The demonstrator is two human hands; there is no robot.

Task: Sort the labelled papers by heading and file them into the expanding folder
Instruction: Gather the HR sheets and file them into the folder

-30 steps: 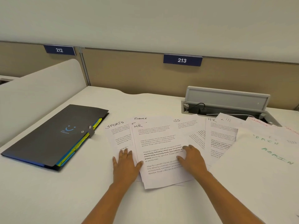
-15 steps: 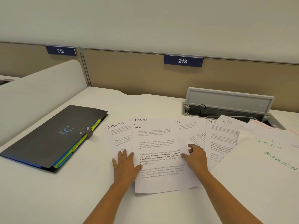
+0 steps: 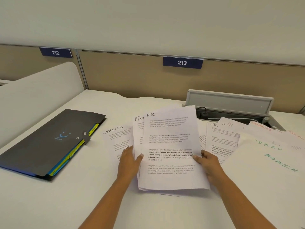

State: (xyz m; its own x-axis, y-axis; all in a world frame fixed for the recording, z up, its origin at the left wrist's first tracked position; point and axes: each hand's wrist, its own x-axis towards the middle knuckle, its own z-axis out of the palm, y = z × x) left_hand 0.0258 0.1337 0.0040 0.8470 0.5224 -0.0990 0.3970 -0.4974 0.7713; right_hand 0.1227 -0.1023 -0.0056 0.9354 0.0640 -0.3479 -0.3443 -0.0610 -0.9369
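HR stack (image 3: 170,146): a few labelled papers with the HR heading on top, held at centre frame. Its lower edge is low over the desk (image 3: 82,204) and its top tilts away from you. The long axis runs bottom to top of the frame, with the headings at the far end. Your left hand (image 3: 130,161) grips the left edge, thumb on the face. Your right hand (image 3: 208,164) grips the right edge the same way. The hands are apart, with the stack between them.

A FINANCE sheet (image 3: 138,129) fans out behind the stack's left edge. A SPORTS sheet (image 3: 118,138) lies flat just left of it.

The expanding folder (image 3: 49,142) lies flat at left of frame, dark grey, with its flap strapped shut. Its long axis runs from lower left toward upper centre. Yellow and blue tabs (image 3: 72,154) protrude along its right edge; the pocket contents cannot be seen. A strip of bare desk separates it from the SPORTS sheet.

At right, a second HR sheet (image 3: 221,141) and the ADMIN sheets (image 3: 272,162) overlap and run to the frame edge.

Beyond them a cable box (image 3: 229,101) stands with its lid raised and cables inside. The partition (image 3: 132,76) closes the far edge.
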